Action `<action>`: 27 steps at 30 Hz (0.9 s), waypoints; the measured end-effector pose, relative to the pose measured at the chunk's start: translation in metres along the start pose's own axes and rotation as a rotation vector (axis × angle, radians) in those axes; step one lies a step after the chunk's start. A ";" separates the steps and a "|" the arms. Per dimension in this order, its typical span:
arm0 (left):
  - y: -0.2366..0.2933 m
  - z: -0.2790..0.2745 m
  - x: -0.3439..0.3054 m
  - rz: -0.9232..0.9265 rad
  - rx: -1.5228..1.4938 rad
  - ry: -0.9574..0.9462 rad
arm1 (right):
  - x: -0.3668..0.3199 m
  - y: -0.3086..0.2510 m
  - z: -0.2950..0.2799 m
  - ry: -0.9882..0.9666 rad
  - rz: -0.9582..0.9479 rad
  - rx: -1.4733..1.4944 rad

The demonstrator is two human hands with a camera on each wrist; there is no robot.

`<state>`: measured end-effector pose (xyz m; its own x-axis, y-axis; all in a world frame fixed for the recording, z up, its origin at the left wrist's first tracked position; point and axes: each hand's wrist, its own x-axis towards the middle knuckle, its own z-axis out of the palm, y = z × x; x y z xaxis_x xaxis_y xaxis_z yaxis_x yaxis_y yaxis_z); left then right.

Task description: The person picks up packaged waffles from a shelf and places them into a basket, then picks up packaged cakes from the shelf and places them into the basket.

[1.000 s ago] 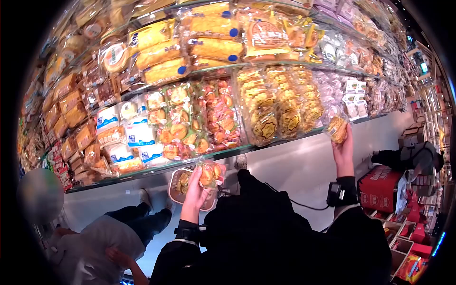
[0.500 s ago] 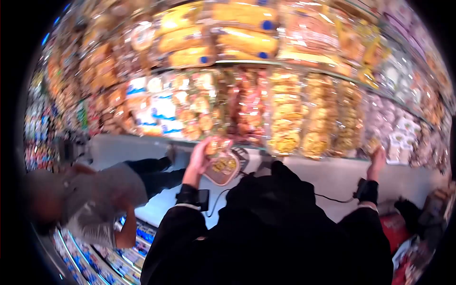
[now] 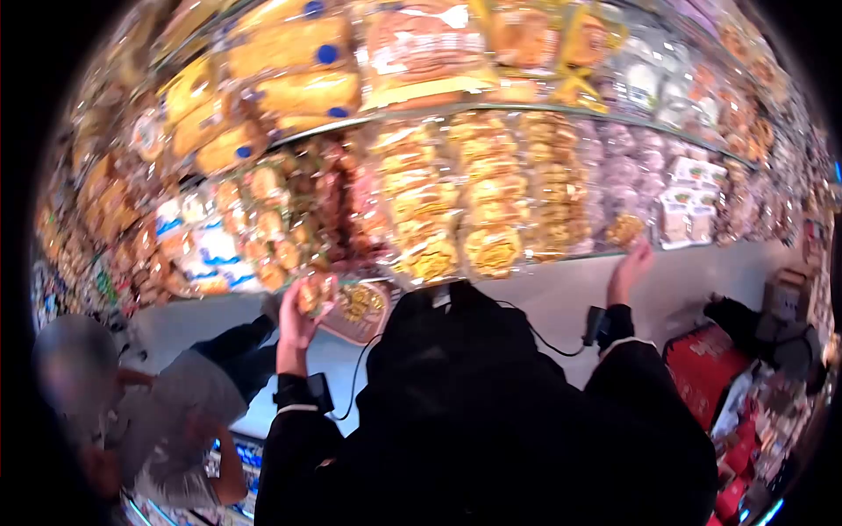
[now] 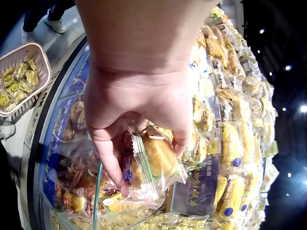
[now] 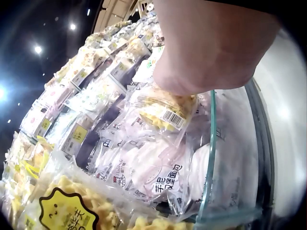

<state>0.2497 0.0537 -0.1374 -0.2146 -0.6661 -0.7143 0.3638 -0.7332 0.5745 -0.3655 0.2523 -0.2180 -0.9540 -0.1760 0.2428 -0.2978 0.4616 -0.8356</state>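
Observation:
My left hand (image 3: 300, 320) grips a clear-wrapped bun (image 4: 160, 157) over the shelf's front edge. Thumb and fingers come down on either side of the wrapper in the left wrist view. Below and beside that hand is a pale basket (image 4: 47, 64) with several small yellow packets inside. Out to the right, my right hand (image 3: 630, 267) is at a small clear packet of yellow pastry (image 5: 165, 112) with a barcode label, over purple-white bread packs (image 5: 144, 170). Its fingertips are hidden in the right wrist view; the packet comes out from right under the hand.
Tiered shelves of packaged bread run across the front, with a glass lip (image 5: 208, 158) along the lower edge. Long packs of yellow pastries (image 3: 419, 210) lie between my hands. A person in grey (image 3: 189, 394) stands at left. A red box (image 3: 706, 373) is at right.
The view swung right, then back. My right hand has lowered the pastry packet from in front of the shelf onto the purple-white packs. My left hand keeps holding the bun.

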 end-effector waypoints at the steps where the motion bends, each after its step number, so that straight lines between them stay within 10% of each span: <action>1: 0.000 -0.003 0.000 -0.016 -0.005 0.044 | -0.003 -0.013 -0.010 -0.027 0.007 -0.011; 3: -0.001 -0.012 -0.001 -0.011 0.041 -0.011 | -0.027 -0.076 -0.021 0.274 -0.037 0.212; 6: 0.006 0.001 -0.017 0.006 0.125 -0.134 | -0.069 -0.200 -0.038 0.073 -0.183 0.217; 10: 0.022 0.016 -0.037 -0.085 0.070 -0.300 | -0.185 -0.310 -0.006 -0.994 -0.692 0.305; 12: 0.017 0.020 -0.037 -0.085 -0.017 -0.379 | -0.251 -0.368 0.028 -1.528 -0.604 0.207; 24: 0.017 -0.142 0.015 -0.142 0.126 -0.627 | -0.354 -0.281 0.171 -1.263 -0.677 -0.211; 27: -0.039 -0.238 -0.033 0.021 -0.233 -0.313 | -0.344 -0.284 0.156 -1.216 -0.851 -0.062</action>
<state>0.4582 0.1362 -0.2312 -0.4582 -0.7163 -0.5263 0.5593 -0.6925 0.4556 0.0533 0.0459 -0.1408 0.1071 -0.9925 0.0587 -0.7686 -0.1202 -0.6284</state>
